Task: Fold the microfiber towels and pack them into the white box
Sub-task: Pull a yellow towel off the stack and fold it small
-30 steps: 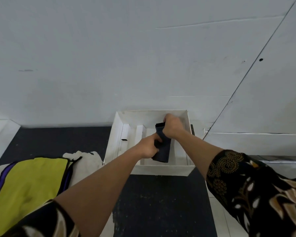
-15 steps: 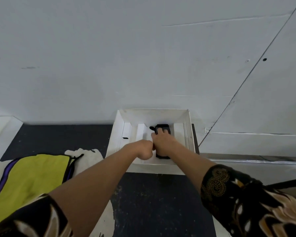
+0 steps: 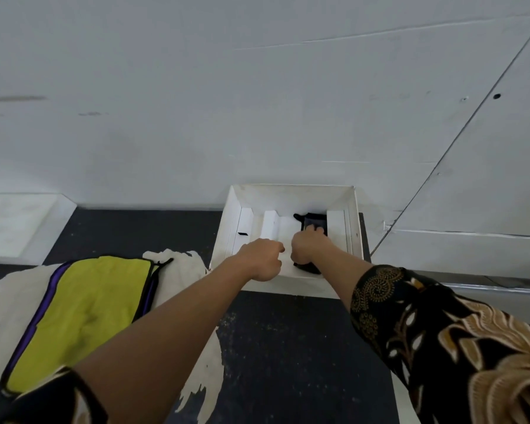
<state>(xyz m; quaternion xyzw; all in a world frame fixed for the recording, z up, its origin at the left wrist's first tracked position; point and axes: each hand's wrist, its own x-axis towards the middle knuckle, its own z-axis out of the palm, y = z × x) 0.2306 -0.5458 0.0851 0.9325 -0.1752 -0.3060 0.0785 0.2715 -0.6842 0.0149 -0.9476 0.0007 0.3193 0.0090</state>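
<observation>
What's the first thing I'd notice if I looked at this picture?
Probably the bright yellow towel lying at the lower left. Next comes the white box in the middle, where the right hand holds a dark folded towel down inside it, with the left hand curled close beside.

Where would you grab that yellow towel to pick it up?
I'd pinch the yellow towel at its far right corner, from above: it lies spread flat on the white cloth, so only an edge lifts, and that corner is nearest the left hand.
</observation>
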